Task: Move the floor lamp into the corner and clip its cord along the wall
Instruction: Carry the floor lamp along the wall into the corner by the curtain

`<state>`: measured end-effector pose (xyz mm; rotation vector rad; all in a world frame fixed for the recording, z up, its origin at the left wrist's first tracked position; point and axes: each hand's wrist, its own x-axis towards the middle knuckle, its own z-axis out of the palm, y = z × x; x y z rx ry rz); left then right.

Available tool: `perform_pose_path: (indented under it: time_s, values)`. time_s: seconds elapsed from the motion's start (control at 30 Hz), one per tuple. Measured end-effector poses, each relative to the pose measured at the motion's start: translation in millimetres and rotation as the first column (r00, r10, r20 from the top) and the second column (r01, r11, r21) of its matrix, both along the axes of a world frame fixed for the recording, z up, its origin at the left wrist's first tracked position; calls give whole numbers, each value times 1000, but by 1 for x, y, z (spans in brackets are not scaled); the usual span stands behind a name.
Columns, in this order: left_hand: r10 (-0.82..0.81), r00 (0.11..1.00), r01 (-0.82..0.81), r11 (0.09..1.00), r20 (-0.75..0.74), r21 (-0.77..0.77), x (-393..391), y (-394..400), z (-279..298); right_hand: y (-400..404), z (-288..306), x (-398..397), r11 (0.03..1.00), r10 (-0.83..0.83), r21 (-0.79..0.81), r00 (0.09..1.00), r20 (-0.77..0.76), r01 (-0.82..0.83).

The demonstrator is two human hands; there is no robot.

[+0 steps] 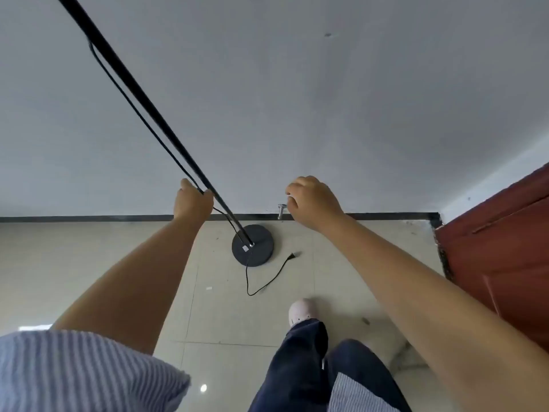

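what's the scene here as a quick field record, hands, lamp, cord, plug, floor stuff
left hand: closed on the lamp pole, cord pinched against it
right hand: near the wall, fingers curled; cannot tell if it holds anything
lamp base: round, dark, on the tiled floor close to the baseboard
cord: hangs along the pole, then trails loose on the floor
plug: lying on the floor, not plugged in
metal door stop: on the wall just above the baseboard
door: reddish-brown, at right
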<state>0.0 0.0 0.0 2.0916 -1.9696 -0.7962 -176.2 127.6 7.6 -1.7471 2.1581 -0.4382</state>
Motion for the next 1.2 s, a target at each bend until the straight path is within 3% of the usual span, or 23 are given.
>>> perform_pose_path:
  time_s: [0.13, 0.2, 0.3, 0.4, 0.5, 0.67, 0.83, 0.93, 1.0, 1.07, 1.13, 1.2]
  values:
    - [300, 927, -291, 954, -225, 72, -11, -34, 4, -20, -11, -18, 999, 13, 38, 999, 50, -15]
    - [362, 897, -344, 932, -254, 113, -9, -46, 4, -31, -20, -25, 997, 40, 56, 997, 68, -43]
    - [363, 900, -328, 929, -242, 172, -7, -50, 1, -45, -31, -36, 995, 78, 49, 989, 125, -85]
    - [442, 811, -338, 889, -383, 310, -15, -37, -1, -54, -42, -43, 992, 68, 90, 977, 200, -88]
    - [471, 730, -242, 856, -496, 457, -27, -17, 9, -51, -51, -51, 979, 28, 183, 949, 316, -90]
    - [556, 516, -16, 767, -652, 641, -32, 12, 31, -21, -70, -60, 878, 46, 389, 858, 512, -279]
    - [644, 285, -4, 741, -710, 671, -35, 32, 37, 0, -78, -61, 814, -114, 474, 706, 699, -337]
    - [660, 213, -58, 744, -720, 665, -44, 40, 42, 4, -67, -68, 787, -92, 496, 725, 682, -367]
    - [657, 258, -155, 751, -708, 641, -49, 43, 43, 8, -59, -79, 829, -122, 488, 762, 636, -274]
    - [643, 389, -309, 766, -660, 564, -56, 45, 44, 10, -55, -92, 883, -137, 436, 794, 592, -172]
    - [627, 527, -507, 774, -574, 380, -59, 44, 44, 9, -51, -102, 923, -101, 363, 830, 548, -127]
    - [603, 589, -646, 752, -538, 135, -58, 37, 50, 2, -45, -108, 958, -52, 272, 878, 476, -91]
